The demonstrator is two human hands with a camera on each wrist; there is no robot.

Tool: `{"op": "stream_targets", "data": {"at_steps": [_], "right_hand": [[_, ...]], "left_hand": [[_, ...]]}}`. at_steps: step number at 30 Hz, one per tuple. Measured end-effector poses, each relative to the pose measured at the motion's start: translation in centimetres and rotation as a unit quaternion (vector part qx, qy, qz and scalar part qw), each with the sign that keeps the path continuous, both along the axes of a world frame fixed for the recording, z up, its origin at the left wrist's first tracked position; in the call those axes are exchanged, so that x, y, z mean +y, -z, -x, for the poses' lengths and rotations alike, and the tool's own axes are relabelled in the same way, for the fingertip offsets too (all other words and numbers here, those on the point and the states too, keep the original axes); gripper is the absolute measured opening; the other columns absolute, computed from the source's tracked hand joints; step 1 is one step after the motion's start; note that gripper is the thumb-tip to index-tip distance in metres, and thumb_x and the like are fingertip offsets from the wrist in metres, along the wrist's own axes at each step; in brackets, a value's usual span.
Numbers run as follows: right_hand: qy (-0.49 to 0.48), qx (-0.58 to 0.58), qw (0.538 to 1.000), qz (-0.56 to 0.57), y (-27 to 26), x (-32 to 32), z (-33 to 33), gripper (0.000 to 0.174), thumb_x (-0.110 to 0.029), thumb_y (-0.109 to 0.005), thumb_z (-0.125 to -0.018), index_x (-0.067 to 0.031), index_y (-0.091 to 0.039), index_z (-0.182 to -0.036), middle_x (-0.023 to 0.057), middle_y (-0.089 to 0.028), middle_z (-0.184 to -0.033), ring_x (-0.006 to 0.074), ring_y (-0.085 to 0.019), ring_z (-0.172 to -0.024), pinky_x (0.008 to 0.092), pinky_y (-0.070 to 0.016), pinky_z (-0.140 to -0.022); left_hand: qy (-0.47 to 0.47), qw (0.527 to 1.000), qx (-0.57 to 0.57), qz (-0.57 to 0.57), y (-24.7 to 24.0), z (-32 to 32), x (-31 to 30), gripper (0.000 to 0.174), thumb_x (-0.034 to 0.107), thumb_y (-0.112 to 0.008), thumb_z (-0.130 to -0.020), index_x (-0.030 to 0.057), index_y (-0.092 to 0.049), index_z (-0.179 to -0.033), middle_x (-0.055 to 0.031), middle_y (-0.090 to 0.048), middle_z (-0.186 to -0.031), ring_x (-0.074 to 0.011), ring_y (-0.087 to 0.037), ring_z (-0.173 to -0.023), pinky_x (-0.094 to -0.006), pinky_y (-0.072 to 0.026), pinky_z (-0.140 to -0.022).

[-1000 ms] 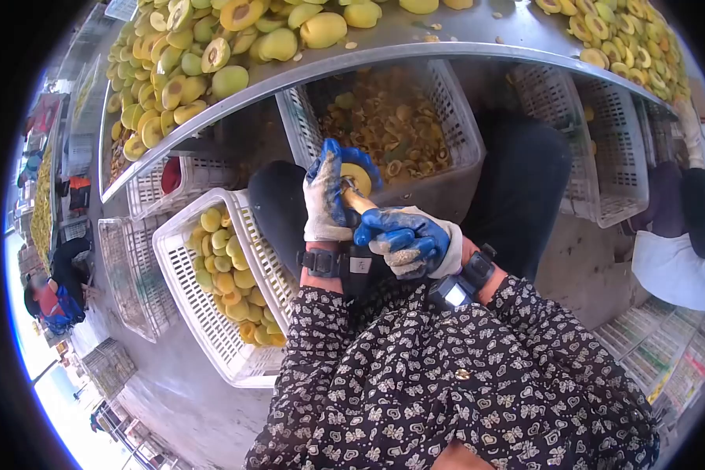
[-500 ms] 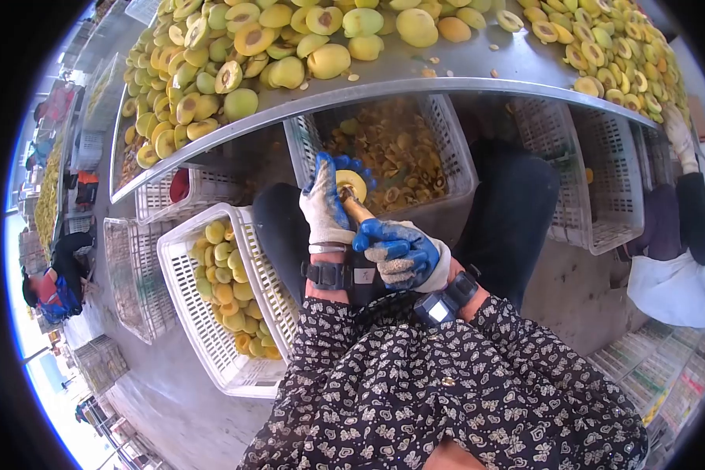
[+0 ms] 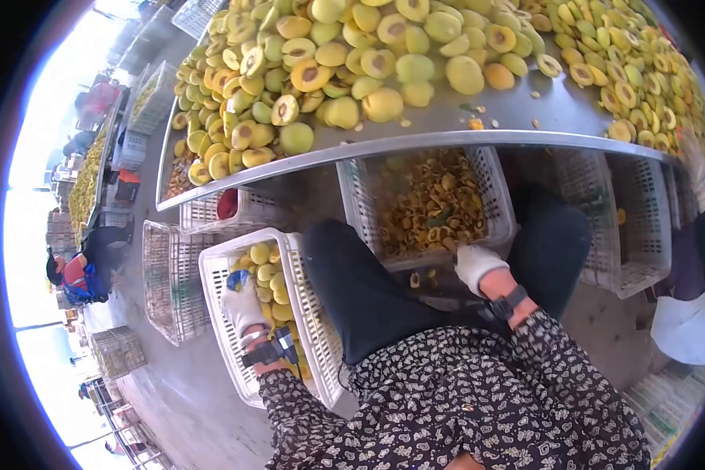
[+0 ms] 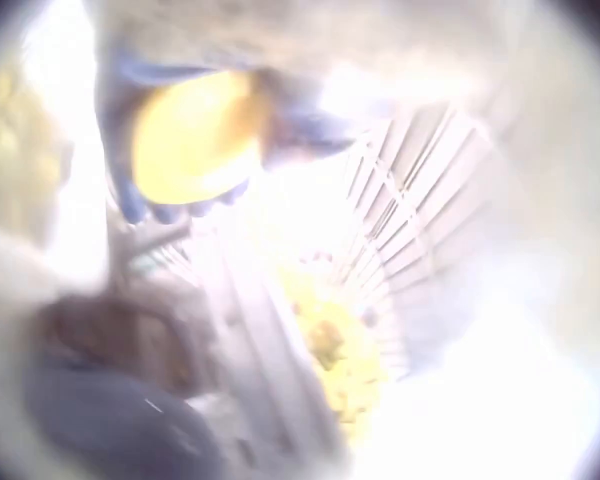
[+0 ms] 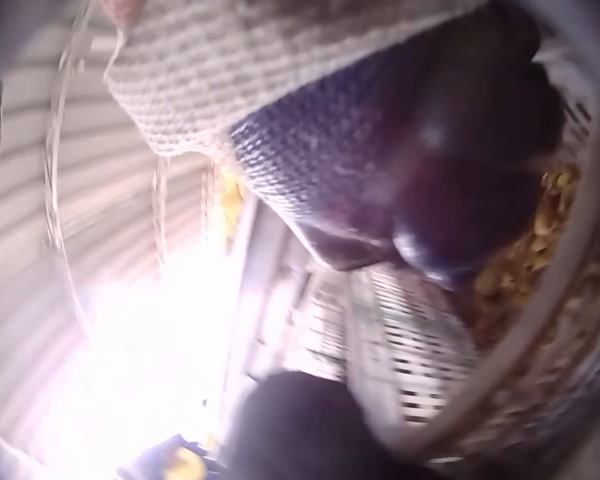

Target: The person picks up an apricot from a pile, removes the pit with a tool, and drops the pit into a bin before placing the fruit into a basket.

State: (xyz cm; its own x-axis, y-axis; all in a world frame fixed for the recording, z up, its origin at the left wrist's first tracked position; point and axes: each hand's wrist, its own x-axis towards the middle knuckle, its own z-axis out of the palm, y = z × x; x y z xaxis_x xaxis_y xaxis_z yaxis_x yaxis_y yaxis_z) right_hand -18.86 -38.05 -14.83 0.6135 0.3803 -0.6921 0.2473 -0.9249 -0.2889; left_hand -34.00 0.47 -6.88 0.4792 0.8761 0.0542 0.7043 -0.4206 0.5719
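Observation:
Over the white basket [image 3: 210, 286] of yellow-green peach halves [image 3: 276, 286] on the left is my left hand [image 3: 241, 301], in a white glove with blue coated fingers. Those fingers cup a yellow peach half [image 4: 195, 140] in the left wrist view. My right hand [image 3: 478, 268], gloved alike, is at the near rim of the basket of pits [image 3: 511, 227]. Its blue fingers [image 5: 460, 190] are curled in the right wrist view. A short tan end of a pitting tool [image 3: 450, 245] shows beside that hand; the rest is hidden in the grip.
Ahead is a metal table [image 3: 439, 125] with heaps of halved peaches [image 3: 384, 63]; its edge overhangs the pit basket. Empty-looking crates [image 3: 164, 274] stand at the left, more crates [image 3: 642, 219] at the right. Another person [image 3: 86, 274] sits far left, and a second person's gloved arm [image 3: 697, 168] reaches in at right.
The hands were together, with the tool against the peach half. They have parted: the left swung left over the white basket with the half, the right moved forward and right to the pit basket.

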Motion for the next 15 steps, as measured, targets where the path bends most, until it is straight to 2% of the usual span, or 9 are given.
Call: {"op": "stream_targets", "data": {"at_steps": [1, 3, 5, 7, 9, 10, 11, 13, 15], "right_hand": [[0.031, 0.007, 0.999, -0.031, -1.0, 0.0, -0.1, 0.033, -0.017, -0.046, -0.086, -0.0009, -0.053, -0.114, 0.0230, -0.061, -0.106, 0.0363, -0.060, -0.096, 0.0425, -0.0465, -0.084], [0.091, -0.014, 0.993, -0.073, -3.0, 0.4, -0.1, 0.032, -0.019, -0.046, -0.087, -0.0010, -0.053, -0.112, 0.0241, -0.062, -0.101, 0.0366, -0.060, -0.093, 0.0441, -0.0470, -0.080], [0.092, -0.043, 0.988, -0.112, -2.9, 0.5, 0.0, 0.032, -0.021, -0.047, -0.087, -0.0009, -0.053, -0.112, 0.0239, -0.062, -0.096, 0.0367, -0.061, -0.090, 0.0450, -0.0468, -0.078], [0.096, -0.070, 0.981, -0.152, -2.5, 0.0, 0.7, 0.033, -0.022, -0.048, -0.087, -0.0008, -0.052, -0.111, 0.0238, -0.063, -0.092, 0.0367, -0.061, -0.088, 0.0459, -0.0467, -0.076], [0.125, 0.054, 0.980, -0.143, -1.8, -0.9, 1.1, 0.034, -0.022, -0.050, -0.086, -0.0007, -0.051, -0.112, 0.0213, -0.064, -0.082, 0.0365, -0.061, -0.081, 0.0458, -0.0465, -0.073], [0.168, 0.084, 0.968, -0.168, -1.4, -0.9, 1.2, 0.033, -0.022, -0.052, -0.086, 0.0003, -0.051, -0.110, 0.0188, -0.064, -0.075, 0.0349, -0.062, -0.073, 0.0445, -0.0467, -0.068], [0.170, 0.084, 0.967, -0.168, -1.9, -0.9, 1.0, 0.033, -0.022, -0.052, -0.086, 0.0003, -0.051, -0.110, 0.0188, -0.064, -0.075, 0.0349, -0.062, -0.073, 0.0445, -0.0467, -0.068], [0.214, 0.087, 0.956, -0.181, -3.5, -0.8, 0.7, 0.031, -0.023, -0.053, -0.086, 0.0012, -0.051, -0.106, 0.0177, -0.063, -0.071, 0.0327, -0.062, -0.068, 0.0424, -0.0469, -0.064], [0.218, 0.090, 0.956, -0.174, -2.9, -0.7, 0.5, 0.032, -0.024, -0.053, -0.087, 0.0010, -0.051, -0.105, 0.0175, -0.063, -0.071, 0.0314, -0.062, -0.065, 0.0417, -0.0469, -0.062]], "left_hand": [[0.003, 0.997, 0.044, -0.071, -1.3, -1.4, -1.0, 0.032, 0.022, -0.064, -0.084, -0.0036, -0.064, -0.102, -0.0090, -0.068, -0.088, -0.0175, -0.064, -0.079, -0.0308, -0.0493, -0.073], [0.046, 0.992, -0.109, -0.042, -4.2, -5.9, -4.2, 0.031, 0.022, -0.064, -0.083, -0.0006, -0.064, -0.105, -0.0107, -0.069, -0.088, -0.0174, -0.065, -0.079, -0.0303, -0.0489, -0.074], [0.151, 0.959, -0.238, -0.009, -2.5, -11.1, -2.2, 0.030, 0.021, -0.065, -0.082, 0.0017, -0.064, -0.105, -0.0127, -0.069, -0.087, -0.0154, -0.065, -0.079, -0.0288, -0.0486, -0.075], [0.205, 0.966, -0.152, -0.039, -4.7, -17.5, -2.5, 0.029, 0.023, -0.064, -0.083, 0.0040, -0.065, -0.105, -0.0150, -0.068, -0.092, -0.0189, -0.066, -0.083, -0.0293, -0.0488, -0.077], [0.225, 0.966, -0.050, -0.114, -5.2, -23.1, -2.0, 0.035, 0.028, -0.063, -0.083, 0.0042, -0.063, -0.108, -0.0173, -0.066, -0.100, -0.0266, -0.065, -0.092, -0.0339, -0.0478, -0.083], [0.245, 0.960, -0.009, -0.132, -5.1, -25.3, -1.5, 0.039, 0.031, -0.064, -0.081, 0.0046, -0.061, -0.111, -0.0181, -0.064, -0.103, -0.0299, -0.062, -0.096, -0.0363, -0.0466, -0.085], [0.267, 0.952, 0.032, -0.149, -4.6, -27.1, -1.2, 0.044, 0.034, -0.064, -0.080, 0.0049, -0.059, -0.113, -0.0190, -0.063, -0.105, -0.0332, -0.060, -0.100, -0.0387, -0.0454, -0.088], [0.320, 0.935, 0.038, -0.147, -3.0, -29.3, -0.4, 0.053, 0.037, -0.068, -0.076, 0.0058, -0.057, -0.117, -0.0186, -0.064, -0.104, -0.0334, -0.059, -0.101, -0.0396, -0.0449, -0.088], [0.306, 0.936, 0.084, -0.153, -3.0, -30.0, -0.8, 0.052, 0.036, -0.072, -0.071, 0.0067, -0.060, -0.112, -0.0186, -0.064, -0.102, -0.0334, -0.059, -0.100, -0.0399, -0.0460, -0.085]]}}
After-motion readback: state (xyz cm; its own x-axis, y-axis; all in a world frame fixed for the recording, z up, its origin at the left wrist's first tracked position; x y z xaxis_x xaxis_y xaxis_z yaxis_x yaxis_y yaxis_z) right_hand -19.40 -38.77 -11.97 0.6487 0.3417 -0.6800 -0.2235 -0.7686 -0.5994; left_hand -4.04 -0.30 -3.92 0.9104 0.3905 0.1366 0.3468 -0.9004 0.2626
